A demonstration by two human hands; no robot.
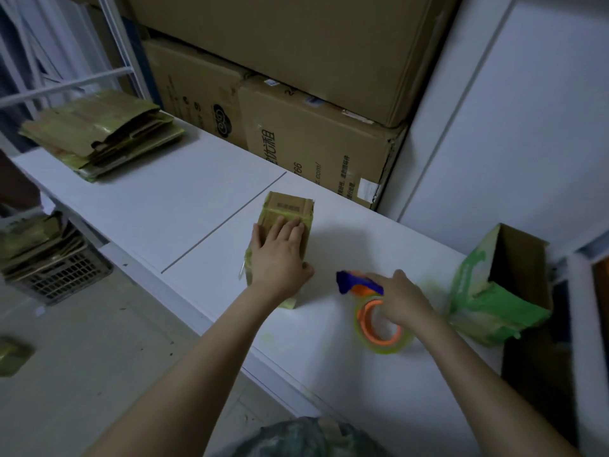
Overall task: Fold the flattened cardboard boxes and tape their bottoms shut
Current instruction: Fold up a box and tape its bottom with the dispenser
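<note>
As the left hand (280, 255), grip spread, steadies the cardboard box (288, 207), the right hand (400, 300) clasps the tape dispenser (369, 319). Flat pressure likely keeps it shut.

I see open counter (148, 206) between the flattened stack (99, 133) far left and the small box (290, 207); big cartons (316, 140) wall the back, a green box (478, 291) blocks the right.

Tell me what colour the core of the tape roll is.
The tape roll has an orange core, seen in the head view, held by the right hand.
</note>
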